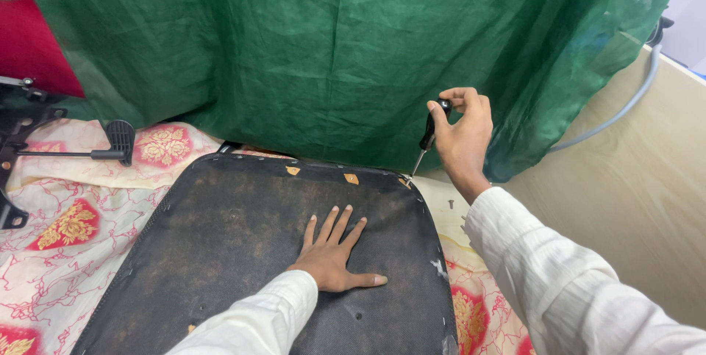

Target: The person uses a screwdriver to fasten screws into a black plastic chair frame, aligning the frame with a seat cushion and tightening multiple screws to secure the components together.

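Observation:
A dark, worn seat panel (235, 237) lies flat on a patterned cloth, underside up. My left hand (334, 252) rests flat on its middle-right area, fingers spread and palm down. My right hand (465, 134) grips the black handle of a screwdriver (426, 134), held nearly upright. The screwdriver's thin metal tip touches the panel's far right corner, beside small orange patches along the far edge.
A green fabric backdrop (346, 54) hangs behind the panel. The cream and red floral cloth (66, 237) covers the surface. Black metal chair parts with a lever (110, 148) lie at left. A pale wooden board (640, 186) and grey cable (625, 105) stand at right.

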